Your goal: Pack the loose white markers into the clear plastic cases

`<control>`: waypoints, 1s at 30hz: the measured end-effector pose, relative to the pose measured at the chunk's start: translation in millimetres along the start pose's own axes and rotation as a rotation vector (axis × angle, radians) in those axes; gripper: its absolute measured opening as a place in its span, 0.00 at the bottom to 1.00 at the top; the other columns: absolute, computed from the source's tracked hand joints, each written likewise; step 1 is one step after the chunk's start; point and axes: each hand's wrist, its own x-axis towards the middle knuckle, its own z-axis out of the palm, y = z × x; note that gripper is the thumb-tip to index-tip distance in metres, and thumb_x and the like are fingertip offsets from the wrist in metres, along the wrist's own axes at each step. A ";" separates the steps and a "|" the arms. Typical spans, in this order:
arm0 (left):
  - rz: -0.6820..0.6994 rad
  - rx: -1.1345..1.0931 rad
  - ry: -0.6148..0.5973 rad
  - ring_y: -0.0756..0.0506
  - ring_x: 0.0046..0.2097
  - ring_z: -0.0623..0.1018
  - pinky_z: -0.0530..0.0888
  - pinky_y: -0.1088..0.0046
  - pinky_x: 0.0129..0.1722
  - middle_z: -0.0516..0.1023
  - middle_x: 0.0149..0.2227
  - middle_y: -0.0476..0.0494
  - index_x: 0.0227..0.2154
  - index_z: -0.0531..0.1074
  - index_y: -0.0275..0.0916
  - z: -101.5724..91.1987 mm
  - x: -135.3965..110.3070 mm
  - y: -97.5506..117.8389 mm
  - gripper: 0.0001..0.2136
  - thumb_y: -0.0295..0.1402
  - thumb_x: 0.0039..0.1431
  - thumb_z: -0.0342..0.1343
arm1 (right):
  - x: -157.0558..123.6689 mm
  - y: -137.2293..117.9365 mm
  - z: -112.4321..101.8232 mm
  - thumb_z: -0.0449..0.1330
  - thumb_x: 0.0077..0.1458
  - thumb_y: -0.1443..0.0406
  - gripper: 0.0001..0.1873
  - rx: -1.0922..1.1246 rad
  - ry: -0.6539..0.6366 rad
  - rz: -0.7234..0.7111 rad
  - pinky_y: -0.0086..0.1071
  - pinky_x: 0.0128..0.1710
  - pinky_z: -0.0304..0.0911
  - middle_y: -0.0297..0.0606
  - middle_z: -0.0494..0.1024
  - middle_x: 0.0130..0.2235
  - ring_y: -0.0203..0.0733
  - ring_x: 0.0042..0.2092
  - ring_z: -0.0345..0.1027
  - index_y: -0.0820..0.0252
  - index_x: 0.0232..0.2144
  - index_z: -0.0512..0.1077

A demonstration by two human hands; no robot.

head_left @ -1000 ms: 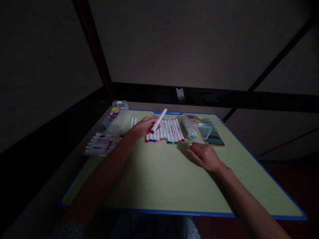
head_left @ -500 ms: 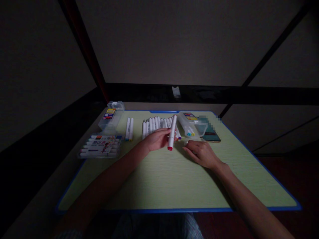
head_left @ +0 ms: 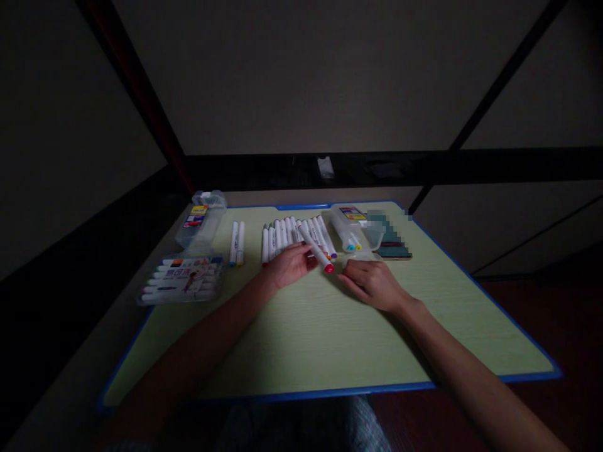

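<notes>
A white marker with a red end is held in the fingers of my left hand, its red end tilted toward me and to the right. Behind that hand lies a row of white markers on the table, several of them side by side. My right hand rests on the table with its fingers curled in, and what they may hold is hidden. Just beyond its knuckles shows the edge of a clear plastic lid. Near it is an open clear case with a blue-ended and a yellow-ended marker inside.
On the left stand another clear case and a flat pack of markers overhanging the table's left edge. Two markers lie apart from the row. A phone-like device, partly blurred, lies at right. The table has a blue rim.
The red-ended marker has turned in my left hand, its red end swinging right and its far end left. My right hand keeps its pose. The whole view has shifted slightly.
</notes>
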 end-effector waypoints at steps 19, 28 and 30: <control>0.027 0.032 -0.022 0.48 0.37 0.78 0.70 0.73 0.44 0.75 0.29 0.43 0.29 0.67 0.33 -1.1 -3.9 -6.6 0.09 0.17 0.54 0.45 | 2.5 -13.2 5.8 0.51 0.57 0.63 0.08 0.461 0.159 0.313 0.25 0.23 0.60 0.37 0.74 0.31 0.32 0.26 0.65 0.60 0.34 0.68; 0.008 0.055 -0.072 0.50 0.33 0.77 0.71 0.75 0.38 0.76 0.29 0.44 0.29 0.67 0.33 -5.3 -0.5 -11.0 0.07 0.18 0.53 0.48 | 2.6 -17.3 2.9 0.53 0.56 0.64 0.14 0.543 0.193 0.267 0.25 0.26 0.64 0.38 0.76 0.34 0.33 0.30 0.68 0.61 0.45 0.65; 0.006 0.061 -0.082 0.50 0.32 0.77 0.71 0.75 0.38 0.76 0.29 0.44 0.29 0.67 0.33 -5.8 0.1 -11.6 0.06 0.18 0.53 0.49 | 2.8 -17.8 2.0 0.53 0.57 0.64 0.16 0.545 0.155 0.241 0.26 0.26 0.64 0.41 0.76 0.39 0.33 0.30 0.68 0.60 0.48 0.65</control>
